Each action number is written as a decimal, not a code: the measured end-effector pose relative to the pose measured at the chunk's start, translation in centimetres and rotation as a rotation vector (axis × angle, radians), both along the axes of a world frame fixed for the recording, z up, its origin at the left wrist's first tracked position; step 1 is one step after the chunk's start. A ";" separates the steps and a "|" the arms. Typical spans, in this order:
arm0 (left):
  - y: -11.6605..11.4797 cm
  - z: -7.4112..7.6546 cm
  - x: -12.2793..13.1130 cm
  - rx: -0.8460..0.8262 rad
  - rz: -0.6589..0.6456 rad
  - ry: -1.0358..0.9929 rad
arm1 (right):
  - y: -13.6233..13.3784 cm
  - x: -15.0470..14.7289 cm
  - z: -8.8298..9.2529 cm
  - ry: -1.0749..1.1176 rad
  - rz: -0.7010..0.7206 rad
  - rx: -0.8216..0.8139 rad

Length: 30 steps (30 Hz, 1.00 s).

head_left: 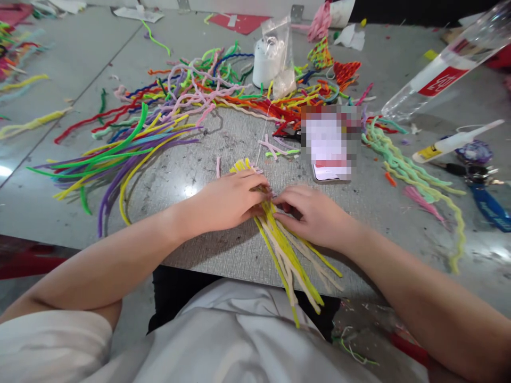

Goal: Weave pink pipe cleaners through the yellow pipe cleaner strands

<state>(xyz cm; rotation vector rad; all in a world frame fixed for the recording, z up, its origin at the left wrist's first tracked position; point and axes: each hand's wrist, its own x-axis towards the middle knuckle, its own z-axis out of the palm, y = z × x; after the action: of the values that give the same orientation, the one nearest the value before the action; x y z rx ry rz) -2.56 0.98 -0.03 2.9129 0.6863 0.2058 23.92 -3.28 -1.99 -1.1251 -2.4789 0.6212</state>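
A bundle of yellow and cream pipe cleaners lies near the table's front edge, its loose ends fanning out over the edge toward me. My left hand is closed over the bundle's upper part, where short yellow loops stick out beyond the fingers. On the bundle's right side my right hand has its fingers curled against the strands, thumb and forefinger close together. A thin white thread runs from the bundle up toward a white spool. The fingertips of both hands nearly meet and partly hide the strands.
Many coloured pipe cleaners are heaped across the back, with a loose bunch at left. A phone lies behind my right hand. Farther right are a plastic bottle, a glue tube and a green-yellow braid.
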 end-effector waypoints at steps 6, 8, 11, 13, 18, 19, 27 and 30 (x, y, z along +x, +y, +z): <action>1.6 -0.5 0.1 -0.036 -0.175 -0.046 | -0.4 0.2 0.1 -0.014 0.046 -0.034; 2.3 -0.6 0.1 -0.073 -0.241 -0.076 | 0.0 0.5 0.0 0.007 0.063 -0.023; 3.1 -0.3 -0.2 -0.097 -0.230 -0.136 | 0.4 0.7 -0.1 0.019 0.086 0.017; 3.2 0.2 -0.6 -0.070 -0.186 -0.168 | 0.5 0.7 -0.1 0.022 0.103 0.054; 3.0 0.9 -1.5 -0.112 -0.185 -0.093 | 0.4 0.2 -0.4 0.039 0.173 0.143; 3.0 0.9 -1.4 -0.141 -0.196 -0.081 | 0.4 0.1 -0.5 0.032 0.179 0.146; 2.8 0.3 -0.9 -0.237 -0.106 -0.126 | 0.6 0.2 -0.9 0.012 0.205 0.173; 2.6 0.3 -1.0 -0.260 -0.090 -0.122 | 0.7 0.3 -1.2 0.032 0.217 0.199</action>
<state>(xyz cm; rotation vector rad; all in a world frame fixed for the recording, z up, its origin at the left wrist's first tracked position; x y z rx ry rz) -3.53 3.62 0.30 2.6510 0.5188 0.2601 24.18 -2.58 -3.21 -0.7740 -2.5882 0.4332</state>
